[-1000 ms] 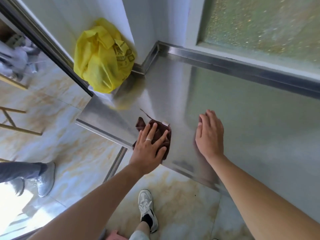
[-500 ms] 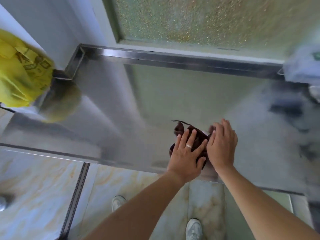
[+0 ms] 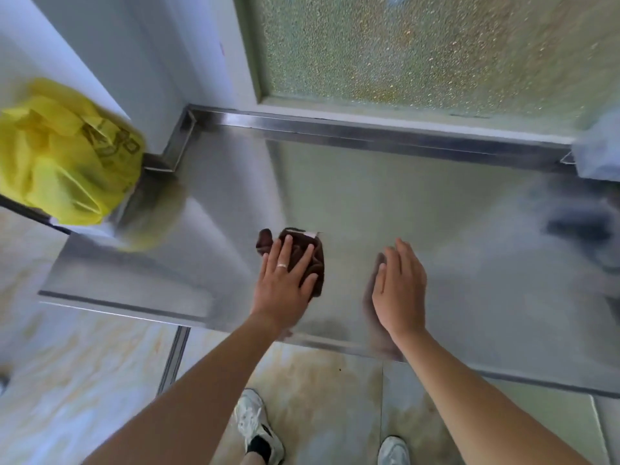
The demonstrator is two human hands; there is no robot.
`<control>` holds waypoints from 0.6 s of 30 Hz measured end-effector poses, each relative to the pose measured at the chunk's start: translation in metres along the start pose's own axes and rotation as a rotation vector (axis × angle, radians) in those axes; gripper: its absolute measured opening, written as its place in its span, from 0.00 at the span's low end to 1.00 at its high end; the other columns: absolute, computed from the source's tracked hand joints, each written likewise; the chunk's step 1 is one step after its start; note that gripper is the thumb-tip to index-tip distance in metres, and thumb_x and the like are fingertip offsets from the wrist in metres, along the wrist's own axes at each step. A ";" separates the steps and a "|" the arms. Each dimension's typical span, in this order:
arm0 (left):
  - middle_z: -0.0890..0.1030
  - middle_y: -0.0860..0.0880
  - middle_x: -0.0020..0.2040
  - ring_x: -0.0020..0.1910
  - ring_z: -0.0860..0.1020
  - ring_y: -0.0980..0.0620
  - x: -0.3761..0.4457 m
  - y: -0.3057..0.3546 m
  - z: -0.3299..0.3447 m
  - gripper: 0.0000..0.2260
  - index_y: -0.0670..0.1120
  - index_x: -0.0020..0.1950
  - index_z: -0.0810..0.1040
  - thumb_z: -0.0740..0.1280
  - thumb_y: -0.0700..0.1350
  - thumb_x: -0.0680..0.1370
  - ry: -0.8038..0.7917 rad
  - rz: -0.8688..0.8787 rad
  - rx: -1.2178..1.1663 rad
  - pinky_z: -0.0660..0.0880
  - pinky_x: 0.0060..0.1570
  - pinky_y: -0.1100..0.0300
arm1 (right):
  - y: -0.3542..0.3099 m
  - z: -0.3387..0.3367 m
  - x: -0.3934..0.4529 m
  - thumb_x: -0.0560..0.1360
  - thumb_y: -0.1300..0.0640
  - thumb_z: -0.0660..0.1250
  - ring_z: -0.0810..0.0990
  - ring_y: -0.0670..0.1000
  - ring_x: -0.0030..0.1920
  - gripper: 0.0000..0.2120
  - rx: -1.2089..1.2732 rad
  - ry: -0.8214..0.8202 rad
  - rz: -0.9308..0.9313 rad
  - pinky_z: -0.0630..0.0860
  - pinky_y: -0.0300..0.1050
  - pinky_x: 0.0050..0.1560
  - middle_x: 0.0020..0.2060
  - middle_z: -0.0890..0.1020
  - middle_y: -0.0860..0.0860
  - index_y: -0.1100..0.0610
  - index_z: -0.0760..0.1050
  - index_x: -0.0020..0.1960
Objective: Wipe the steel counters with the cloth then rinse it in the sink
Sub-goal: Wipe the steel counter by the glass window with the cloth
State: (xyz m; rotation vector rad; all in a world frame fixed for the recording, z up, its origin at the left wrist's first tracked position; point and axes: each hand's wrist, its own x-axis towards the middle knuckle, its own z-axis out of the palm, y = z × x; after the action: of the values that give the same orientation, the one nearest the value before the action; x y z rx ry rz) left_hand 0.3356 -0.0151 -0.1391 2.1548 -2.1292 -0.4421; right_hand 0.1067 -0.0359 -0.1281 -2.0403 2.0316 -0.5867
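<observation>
Steel counter (image 3: 419,209) bears yellow bag (image 3: 63,156); left hand (image 3: 285,283) presses cloth (image 3: 312,260)

Cloth (image 3: 310,260) half hidden under left hand (image 3: 285,283); pale, blurred object (image 3: 600,152), possibly a bag, cut by right edge.

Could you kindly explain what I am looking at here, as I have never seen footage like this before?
There is no machine: a person wears a camera on the head, looking down at both arms. The left hand presses flat on a dark brown cloth lying on the steel counter. The right hand is open beside it, apart from the cloth and holding nothing. A yellow bag sits at the counter's left end, frosted glass stands behind it, and the person's shoes show on the tiled floor below.
</observation>
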 end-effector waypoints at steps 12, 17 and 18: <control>0.79 0.50 0.61 0.60 0.80 0.50 0.011 -0.149 -0.086 0.14 0.59 0.65 0.77 0.55 0.51 0.85 0.515 -0.498 -0.960 0.76 0.65 0.49 | -0.205 0.081 0.021 0.82 0.48 0.60 0.63 0.60 0.80 0.24 0.243 -0.091 -0.378 0.61 0.57 0.79 0.79 0.68 0.59 0.58 0.73 0.73; 0.75 0.43 0.66 0.66 0.73 0.39 -0.016 -0.179 -0.045 0.15 0.44 0.63 0.77 0.55 0.46 0.83 0.597 -0.605 -0.455 0.67 0.65 0.48 | -0.241 0.128 0.032 0.72 0.35 0.66 0.63 0.58 0.80 0.34 0.099 -0.294 -0.492 0.57 0.66 0.79 0.78 0.69 0.54 0.47 0.73 0.75; 0.74 0.44 0.68 0.67 0.71 0.40 -0.018 -0.176 -0.041 0.17 0.45 0.64 0.76 0.53 0.48 0.82 0.548 -0.589 -0.373 0.66 0.66 0.46 | -0.240 0.134 0.033 0.73 0.36 0.67 0.66 0.58 0.79 0.32 0.093 -0.285 -0.488 0.58 0.65 0.78 0.77 0.71 0.54 0.47 0.74 0.74</control>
State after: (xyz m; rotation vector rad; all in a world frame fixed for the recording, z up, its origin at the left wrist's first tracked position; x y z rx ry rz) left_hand 0.5163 0.0025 -0.1428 2.2869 -1.0340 -0.2130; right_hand 0.3798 -0.0781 -0.1456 -2.4092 1.3299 -0.4230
